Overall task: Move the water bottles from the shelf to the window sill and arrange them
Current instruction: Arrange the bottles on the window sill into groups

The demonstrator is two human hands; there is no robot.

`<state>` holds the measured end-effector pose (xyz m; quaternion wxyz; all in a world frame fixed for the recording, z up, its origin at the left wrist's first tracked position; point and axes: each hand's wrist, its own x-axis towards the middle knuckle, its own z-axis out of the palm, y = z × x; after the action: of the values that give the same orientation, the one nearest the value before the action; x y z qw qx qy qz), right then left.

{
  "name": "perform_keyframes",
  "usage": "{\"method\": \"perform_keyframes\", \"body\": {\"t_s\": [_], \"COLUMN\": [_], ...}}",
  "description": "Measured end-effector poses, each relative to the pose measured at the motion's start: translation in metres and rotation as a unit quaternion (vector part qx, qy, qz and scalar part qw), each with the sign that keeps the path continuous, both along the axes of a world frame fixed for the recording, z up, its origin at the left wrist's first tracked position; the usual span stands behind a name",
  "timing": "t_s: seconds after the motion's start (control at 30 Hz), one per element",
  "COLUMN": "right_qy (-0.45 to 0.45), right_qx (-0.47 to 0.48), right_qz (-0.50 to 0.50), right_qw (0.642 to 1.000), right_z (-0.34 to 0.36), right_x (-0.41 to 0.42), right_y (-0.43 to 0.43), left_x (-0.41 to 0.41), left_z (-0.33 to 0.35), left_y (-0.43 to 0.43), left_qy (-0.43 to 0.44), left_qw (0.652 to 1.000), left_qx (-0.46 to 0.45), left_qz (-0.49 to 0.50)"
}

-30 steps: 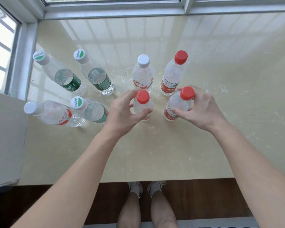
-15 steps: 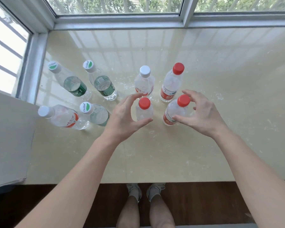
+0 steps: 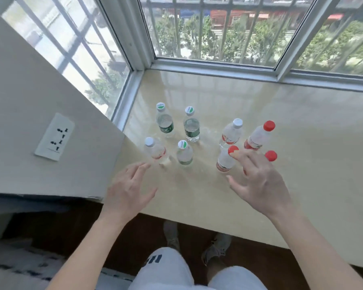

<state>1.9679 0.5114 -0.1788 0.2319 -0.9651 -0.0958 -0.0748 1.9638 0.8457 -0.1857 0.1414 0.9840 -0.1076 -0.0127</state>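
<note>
i see eight water bottles standing upright on the cream window sill [image 3: 302, 143], grouped toward its left end near the corner of the window frame. at the back left stand two green-labelled bottles, one [image 3: 165, 121] just beside the other [image 3: 191, 126]. in front of them are a white-capped bottle with a red label [image 3: 155, 150] and a third green-labelled bottle [image 3: 184, 153], close together. to the right, a white-capped red-label bottle [image 3: 231, 132] stands next to a red-capped bottle [image 3: 259, 136]. nearer me sits another red-capped bottle [image 3: 225, 159], and beside it i can make out only the red cap of the last bottle [image 3: 271, 155], its body hidden behind my right hand.

my left hand [image 3: 128, 191] hovers over the front edge of the sill, fingers spread, its grip loose and empty, just short of the white-capped bottle. my right hand [image 3: 260, 181] is also splayed and holding nothing; one fingertip overlaps the near red cap, though i cannot tell whether it touches.

to the left there is a grey wall panel with a white socket plate [image 3: 54, 137]. below the sill i see dark floor, pale shorts [image 3: 176, 271] and shoes [image 3: 215, 248]. the picture is slightly blurred.
</note>
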Motion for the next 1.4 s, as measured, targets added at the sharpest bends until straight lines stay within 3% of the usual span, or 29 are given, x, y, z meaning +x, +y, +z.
{"method": "perform_keyframes", "body": {"t_s": [0.17, 0.4, 0.53, 0.83, 1.07, 1.4], "right_qy": [0.113, 0.251, 0.242, 0.236, 0.187, 0.187], "right_qx": [0.04, 0.153, 0.179, 0.27, 0.221, 0.222], "right_qz": [-0.019, -0.092, -0.094, -0.095, -0.116, -0.124], "right_qw": [0.993, 0.951, 0.949, 0.929, 0.95, 0.949], "right_z": [-0.047, -0.107, -0.123, -0.134, -0.142, -0.144], "right_x": [0.007, 0.061, 0.081, 0.098, 0.102, 0.11], "right_y": [0.06, 0.107, 0.117, 0.125, 0.134, 0.135], "left_x": [0.024, 0.1, 0.126, 0.146, 0.157, 0.166], "left_z": [-0.036, -0.086, -0.104, -0.122, -0.123, -0.129], "left_y": [0.05, 0.068, 0.055, 0.048, 0.056, 0.057], "left_qy": [0.064, 0.103, 0.119, 0.122, 0.18, 0.198], "left_qw": [0.997, 0.983, 0.963, 0.946, 0.925, 0.914], "left_qx": [-0.003, -0.134, -0.234, -0.298, -0.334, -0.353], "left_qz": [0.047, 0.077, 0.057, 0.032, -0.003, -0.011]}}
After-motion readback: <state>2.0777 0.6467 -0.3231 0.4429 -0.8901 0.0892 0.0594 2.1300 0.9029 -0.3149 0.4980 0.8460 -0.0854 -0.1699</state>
